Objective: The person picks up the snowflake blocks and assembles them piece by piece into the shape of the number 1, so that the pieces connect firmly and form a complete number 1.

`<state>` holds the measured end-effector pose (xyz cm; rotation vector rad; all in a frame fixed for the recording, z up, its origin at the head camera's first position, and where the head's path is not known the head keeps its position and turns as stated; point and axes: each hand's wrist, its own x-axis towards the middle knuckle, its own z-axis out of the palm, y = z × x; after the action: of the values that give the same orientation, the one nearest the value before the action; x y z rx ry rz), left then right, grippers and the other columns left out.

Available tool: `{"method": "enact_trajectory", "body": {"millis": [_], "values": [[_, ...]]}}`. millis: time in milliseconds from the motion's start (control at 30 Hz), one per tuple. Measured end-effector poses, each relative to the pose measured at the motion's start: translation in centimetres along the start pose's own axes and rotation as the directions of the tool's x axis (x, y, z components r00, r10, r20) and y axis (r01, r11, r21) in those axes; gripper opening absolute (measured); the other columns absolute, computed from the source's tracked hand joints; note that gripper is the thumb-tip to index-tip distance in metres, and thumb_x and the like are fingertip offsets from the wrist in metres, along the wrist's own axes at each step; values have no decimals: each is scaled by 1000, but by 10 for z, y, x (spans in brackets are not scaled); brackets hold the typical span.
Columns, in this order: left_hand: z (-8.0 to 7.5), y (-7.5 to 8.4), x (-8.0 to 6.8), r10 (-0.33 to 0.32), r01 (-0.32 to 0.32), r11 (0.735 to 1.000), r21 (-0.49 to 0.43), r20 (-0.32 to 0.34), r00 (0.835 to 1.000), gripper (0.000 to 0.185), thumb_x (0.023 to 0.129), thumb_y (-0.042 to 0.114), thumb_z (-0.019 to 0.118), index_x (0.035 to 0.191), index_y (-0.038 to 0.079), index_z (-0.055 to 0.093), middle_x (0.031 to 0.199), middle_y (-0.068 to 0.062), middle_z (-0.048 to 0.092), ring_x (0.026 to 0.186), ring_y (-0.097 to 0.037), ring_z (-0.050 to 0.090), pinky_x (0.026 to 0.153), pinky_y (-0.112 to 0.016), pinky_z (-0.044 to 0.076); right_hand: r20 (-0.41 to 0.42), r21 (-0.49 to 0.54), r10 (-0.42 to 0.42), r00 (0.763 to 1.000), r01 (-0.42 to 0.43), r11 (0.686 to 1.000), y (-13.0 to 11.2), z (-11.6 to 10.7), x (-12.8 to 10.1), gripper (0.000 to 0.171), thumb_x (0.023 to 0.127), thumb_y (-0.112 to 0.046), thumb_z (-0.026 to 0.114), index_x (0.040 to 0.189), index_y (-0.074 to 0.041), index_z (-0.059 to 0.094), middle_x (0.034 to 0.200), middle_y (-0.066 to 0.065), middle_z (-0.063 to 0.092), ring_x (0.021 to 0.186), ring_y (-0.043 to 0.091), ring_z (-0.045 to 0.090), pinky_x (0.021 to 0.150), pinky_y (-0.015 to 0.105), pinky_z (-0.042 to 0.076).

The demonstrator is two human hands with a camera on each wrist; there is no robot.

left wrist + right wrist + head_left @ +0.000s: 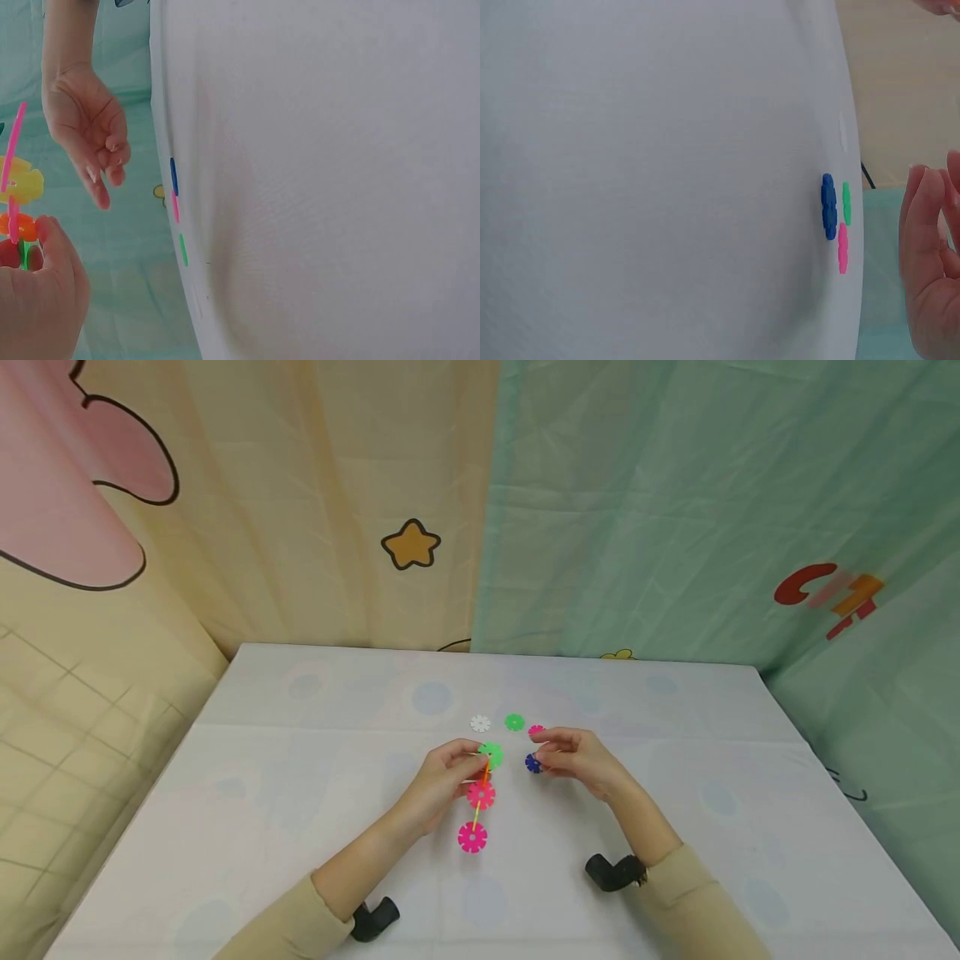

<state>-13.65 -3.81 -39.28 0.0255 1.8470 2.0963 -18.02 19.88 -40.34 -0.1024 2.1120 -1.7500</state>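
Two hands are working over the white table (300, 760). The left hand (442, 781) is pinching the top of a small chain of snowflake discs (478, 795): a green disc is sitting at its fingertips, and two pink discs are hanging below it, the lowest one near the cloth. Thin orange and yellow pieces are joining them, but they are too small to read well. In the left wrist view the chain is cut off at the picture edge.

The right hand (573, 760) is hovering just beside a blue disc (533, 763) that is lying on the table; its fingers are loosely bent and are holding nothing. Behind it, a pink disc (536, 731) is partly hidden by the fingers. A green disc (514, 722) and a white disc (480, 723) are lying farther back, near each other.
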Motion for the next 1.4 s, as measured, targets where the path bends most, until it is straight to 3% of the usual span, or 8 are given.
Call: {"method": "enact_trajectory", "body": {"millis": [367, 700, 800, 900, 1033, 1167, 1267, 1400], "values": [[0, 0, -1, -5, 5, 1000, 1, -7, 1000, 27, 93, 12, 54, 116, -4, 55, 94, -4, 62, 84, -13, 58, 76, -25, 50, -65, -38, 41, 997, -44, 998, 11, -4, 8, 35, 86, 2, 61, 119, 12, 54, 82, 3, 61, 74, 13, 63, 72, 28, 54], [0, -2, -1, -5, 5, 1000, 8, -14, 1000, 27, 92, 12, 55, 114, -3, 56, 94, -5, 62, 83, -13, 58, 74, -25, 50, -164, -243, 13, 986, -53, 969, 21, 0, 17, 32, 78, 0, 70, 108, 7, 62, 83, 8, 57, 66, 14, 57, 63, 26, 53], [0, -1, -1, 1, 0, 1000, 11, -14, 1000, 26, 93, 13, 55, 114, -3, 56, 95, -5, 63, 84, -14, 58, 74, -25, 50, -194, -355, -19, 981, -52, 933, 20, 5, 21, 31, 75, -2, 75, 103, 4, 65, 76, 7, 55, 60, 14, 52, 56, 23, 48], [0, -1, 0, 6, -6, 1000, 9, -10, 1000, 26, 93, 13, 55, 113, -3, 56, 94, -5, 62, 86, -15, 58, 74, -25, 50, -201, -493, -43, 979, -63, 868, 18, 10, 25, 29, 71, -8, 79, 96, 1, 66, 68, 5, 50, 57, 15, 45, 52, 23, 39], [0, -1, 0, 18, -18, 1000, 4, 2, 1000, 25, 93, 12, 54, 112, -4, 56, 92, -4, 62, 86, -15, 58, 73, -24, 50, -189, -615, -40, 981, -87, 784, 14, 17, 29, 27, 69, -13, 83, 87, -3, 65, 67, 4, 49, 62, 17, 45, 52, 24, 36], [2, 1, 0, 19, -19, 1000, 1, 2, 1000, 24, 93, 13, 54, 110, -4, 56, 91, -3, 62, 86, -15, 58, 73, -24, 50, -194, -639, -12, 981, -117, 761, 10, 19, 30, 28, 66, -13, 84, 81, -5, 62, 72, 6, 51, 67, 19, 47, 54, 24, 39], [3, 3, 0, 16, -16, 1000, -10, -4, 1000, 23, 93, 12, 54, 108, -4, 56, 89, -3, 61, 84, -15, 57, 73, -25, 49, -173, -588, 1, 985, -104, 802, 9, 20, 29, 26, 69, -10, 82, 83, -5, 61, 71, 5, 50, 67, 17, 48, 54, 23, 42], [3, 4, 0, 15, -16, 1000, -14, -4, 1000, 22, 93, 13, 54, 106, -4, 56, 87, -2, 60, 83, -15, 57, 74, -25, 50, -74, -349, -29, 997, 2, 937, 3, 17, 26, 23, 79, -3, 72, 98, 2, 61, 69, 3, 55, 67, 16, 57, 62, 25, 52]]}}
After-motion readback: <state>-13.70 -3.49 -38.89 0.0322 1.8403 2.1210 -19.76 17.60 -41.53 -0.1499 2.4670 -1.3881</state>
